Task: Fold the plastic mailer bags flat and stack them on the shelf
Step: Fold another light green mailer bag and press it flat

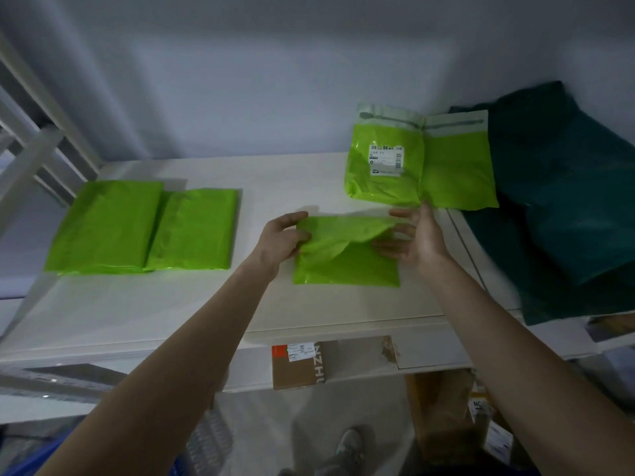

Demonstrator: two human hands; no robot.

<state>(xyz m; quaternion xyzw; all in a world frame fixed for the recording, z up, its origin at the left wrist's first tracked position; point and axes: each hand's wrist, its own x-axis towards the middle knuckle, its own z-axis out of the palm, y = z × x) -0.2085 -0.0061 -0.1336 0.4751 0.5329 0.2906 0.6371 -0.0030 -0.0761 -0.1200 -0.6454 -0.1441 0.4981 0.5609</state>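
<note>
We counted five lime-green mailer bags on the white shelf (pixel 171 314): two folded bags (pixel 144 231) side by side at the left, two unfolded bags (pixel 419 163) against the wall, and one half-folded bag (pixel 347 252) between our hands. Our left hand (pixel 281 242) pinched its left edge, thumb on top. Our right hand (pixel 412 238) gripped the raised right flap, fingers curled beneath. Dark green bags (pixel 563 201) lay at the right.

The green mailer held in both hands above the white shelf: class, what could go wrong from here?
1. The green mailer is puffed and creased where the left hand and right hand grip it; it may spring open unless pressed flat.
2. The folded mailers lie side by side, not stacked; slick plastic may slide when piled.
</note>
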